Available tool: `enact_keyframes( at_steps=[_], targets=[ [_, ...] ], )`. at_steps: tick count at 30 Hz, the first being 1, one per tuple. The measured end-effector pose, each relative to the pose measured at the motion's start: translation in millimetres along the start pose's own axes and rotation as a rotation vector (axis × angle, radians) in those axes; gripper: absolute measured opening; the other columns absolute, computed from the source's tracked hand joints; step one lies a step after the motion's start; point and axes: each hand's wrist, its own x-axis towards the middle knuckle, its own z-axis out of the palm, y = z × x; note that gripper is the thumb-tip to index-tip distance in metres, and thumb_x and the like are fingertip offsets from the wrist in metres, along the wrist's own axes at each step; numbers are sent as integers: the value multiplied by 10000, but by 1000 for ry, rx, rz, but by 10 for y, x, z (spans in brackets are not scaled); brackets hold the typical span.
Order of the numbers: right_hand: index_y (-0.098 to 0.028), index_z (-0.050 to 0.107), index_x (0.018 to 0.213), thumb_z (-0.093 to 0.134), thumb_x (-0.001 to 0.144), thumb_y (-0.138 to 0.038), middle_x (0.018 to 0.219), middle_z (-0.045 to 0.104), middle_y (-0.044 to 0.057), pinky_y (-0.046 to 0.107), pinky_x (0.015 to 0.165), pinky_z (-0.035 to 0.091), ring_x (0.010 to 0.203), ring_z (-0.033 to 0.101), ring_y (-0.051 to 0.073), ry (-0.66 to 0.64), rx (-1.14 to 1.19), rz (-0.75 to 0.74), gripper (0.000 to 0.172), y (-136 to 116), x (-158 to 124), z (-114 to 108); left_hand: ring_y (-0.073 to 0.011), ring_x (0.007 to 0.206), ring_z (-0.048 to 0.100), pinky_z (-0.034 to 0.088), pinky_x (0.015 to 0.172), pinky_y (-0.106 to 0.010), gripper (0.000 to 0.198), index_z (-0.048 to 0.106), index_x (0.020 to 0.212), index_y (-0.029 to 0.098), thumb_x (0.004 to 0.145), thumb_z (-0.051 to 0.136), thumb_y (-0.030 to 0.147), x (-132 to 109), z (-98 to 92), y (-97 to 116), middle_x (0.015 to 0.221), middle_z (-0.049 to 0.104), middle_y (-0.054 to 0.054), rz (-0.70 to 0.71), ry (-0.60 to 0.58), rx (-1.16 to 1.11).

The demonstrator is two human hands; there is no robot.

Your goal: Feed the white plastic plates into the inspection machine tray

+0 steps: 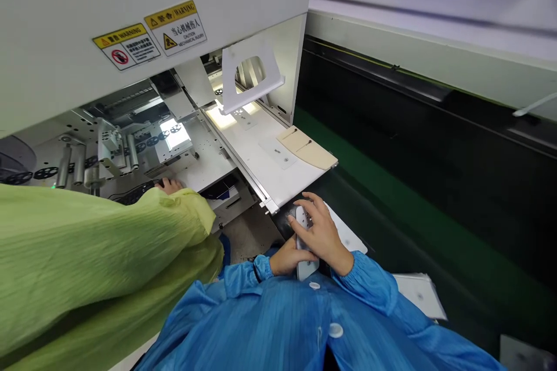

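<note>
Close to my waist, my left hand [288,256] is closed around the near left edge of a white flat panel [308,269] with small dark marks or holes. It may be a stack of thin panels; I cannot tell. My right hand [322,232] arches over the panel's far part, its fingers apart and curved, the tips at or just above the surface. Its palm hides much of the panel. Beyond my right hand lies another white sheet [348,233]. Ahead is the machine's white feed bed [256,153], carrying a pale, marked sheet [278,153].
A cream board [307,148] lies on the bed's right edge, below a white bracket [252,78]. A co-worker's yellow-green sleeve [108,243] fills the left, with that person's hand [169,185] at the machine. White sheets [420,295] lie on the dark green conveyor [391,185].
</note>
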Motion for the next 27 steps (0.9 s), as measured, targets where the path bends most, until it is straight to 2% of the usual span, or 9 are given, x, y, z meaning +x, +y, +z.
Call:
enact_keyframes(
  at_steps=[3,6,8,11,15,19,23,27],
  targets=[
    [-243,549,1147,551,800,-391,1299,428,96,457,977,405,1189,440,268,-3,18,-6,377,-24,-134,-60,-208,979,575,496,823,-412,349,533,1139,150,852,530,348,-44,247,-222,1143,567,-89,-11,-15,1],
    [-244,341,1360,522,827,-442,1428,286,106,474,1052,322,1326,277,271,-46,66,-49,597,-16,-323,-144,-257,951,605,480,840,-408,392,610,1061,144,740,650,366,-96,420,-330,1001,655,-95,1,23,-28],
    [-239,237,1406,497,843,-456,1462,231,116,482,1049,326,1356,214,274,-52,97,-41,658,33,-486,-200,-296,936,620,464,856,-412,428,651,1010,143,642,709,355,-131,495,-356,882,698,-93,36,92,-75],
    [-231,262,1373,492,844,-448,1403,334,137,478,993,395,1296,334,276,-59,131,37,617,163,-760,-265,-303,941,625,442,882,-425,447,656,1003,130,629,694,371,-174,567,-374,830,713,-95,110,160,-135],
    [-228,306,1274,630,739,-425,1335,401,129,467,901,467,1188,453,280,-167,160,121,656,316,-1065,-317,-287,1014,595,405,936,-417,437,649,1009,137,638,696,361,-202,653,-439,922,707,-100,196,217,-136],
    [-218,406,1130,640,707,-326,1268,439,120,389,769,525,1130,488,266,-201,185,118,495,359,-1222,-367,-285,1066,560,372,964,-425,508,624,1073,172,600,737,320,-227,746,-551,1030,679,-98,170,209,-85],
    [-208,418,1145,629,707,-300,1205,484,111,394,807,511,1114,496,252,-200,175,84,494,384,-1307,-399,-282,1076,547,380,947,-432,526,609,1097,195,610,740,344,-250,791,-656,1098,649,-102,166,175,-51],
    [-206,442,1130,608,697,-287,1162,528,108,430,830,496,1084,523,263,-169,136,61,471,430,-1377,-393,-283,1070,553,374,952,-437,518,606,1103,201,615,738,312,-263,794,-720,1082,656,-100,168,172,-36]
  ],
)
